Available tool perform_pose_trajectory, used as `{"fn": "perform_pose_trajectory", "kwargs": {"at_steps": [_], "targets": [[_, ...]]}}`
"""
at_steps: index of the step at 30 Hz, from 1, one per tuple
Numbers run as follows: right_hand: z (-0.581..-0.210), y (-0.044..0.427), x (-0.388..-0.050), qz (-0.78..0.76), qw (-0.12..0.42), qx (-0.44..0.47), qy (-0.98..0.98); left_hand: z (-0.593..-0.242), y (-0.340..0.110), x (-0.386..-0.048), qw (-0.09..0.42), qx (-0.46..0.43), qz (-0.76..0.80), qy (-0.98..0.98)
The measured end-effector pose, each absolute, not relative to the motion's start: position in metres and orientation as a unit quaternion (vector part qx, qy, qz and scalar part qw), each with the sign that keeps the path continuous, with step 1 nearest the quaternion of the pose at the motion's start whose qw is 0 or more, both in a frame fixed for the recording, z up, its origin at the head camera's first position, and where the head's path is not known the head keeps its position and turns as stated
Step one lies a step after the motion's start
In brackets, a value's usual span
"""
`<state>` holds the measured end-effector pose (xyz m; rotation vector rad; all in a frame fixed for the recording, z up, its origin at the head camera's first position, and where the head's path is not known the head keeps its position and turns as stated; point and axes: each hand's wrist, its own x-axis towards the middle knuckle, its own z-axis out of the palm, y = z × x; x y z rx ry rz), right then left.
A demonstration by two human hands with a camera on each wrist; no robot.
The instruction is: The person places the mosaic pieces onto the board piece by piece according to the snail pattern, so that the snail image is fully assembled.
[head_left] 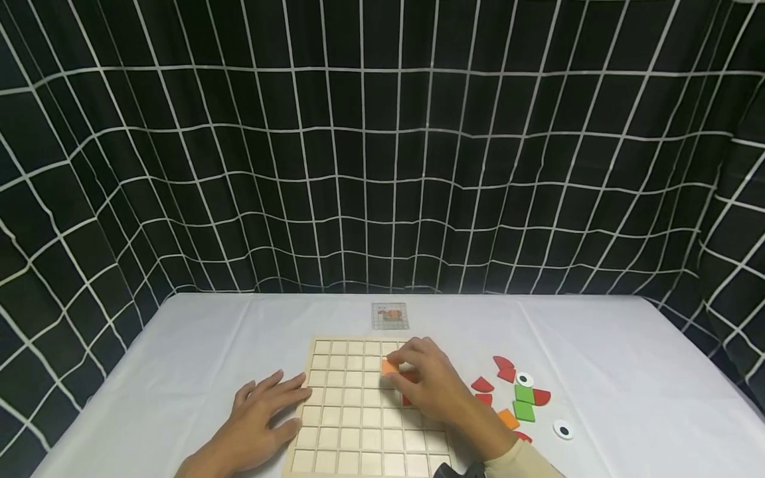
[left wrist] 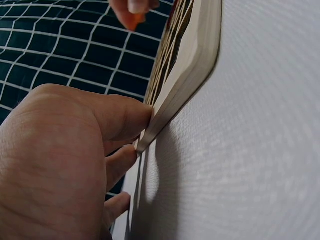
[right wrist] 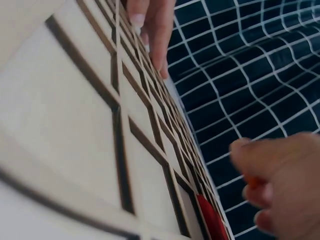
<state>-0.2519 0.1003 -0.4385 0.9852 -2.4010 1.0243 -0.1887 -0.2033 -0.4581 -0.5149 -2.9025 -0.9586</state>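
A wooden grid board [head_left: 352, 398] lies on the white table. The right hand [head_left: 431, 382] is over its upper right part, pinching an orange square piece [head_left: 389, 367] between thumb and fingers; in the right wrist view that hand [right wrist: 282, 180] mostly covers the piece. Red pieces [head_left: 408, 400] sit in the board's cells under the right hand, partly hidden by it. Spread out, the left hand [head_left: 257, 418] touches the board's left edge with its fingertips; in the left wrist view its thumb and fingers [left wrist: 122, 117] rest against the wooden rim [left wrist: 185, 75].
Right of the board lie loose pieces: several red ones [head_left: 482, 384], green squares [head_left: 524, 411], an orange one [head_left: 509, 419] and white discs with black dots [head_left: 563, 429]. Behind the board is a small picture card [head_left: 390, 316]. A dark curtain with white grid lines surrounds the table.
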Motion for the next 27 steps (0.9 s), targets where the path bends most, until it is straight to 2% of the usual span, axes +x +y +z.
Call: {"fn": "perform_pose_trajectory", "kwargs": {"at_steps": [11, 27], "targets": [[-0.454, 0.096, -0.254, 0.308, 0.189, 0.337, -0.870, -0.452, -0.206, -0.185, 0.023, -0.168, -0.300, -0.939], [-0.454, 0.101, -0.250, 0.297, 0.139, 0.306, -0.894, -0.456, -0.199, -0.186, 0.027, -0.166, -0.301, -0.939]]}}
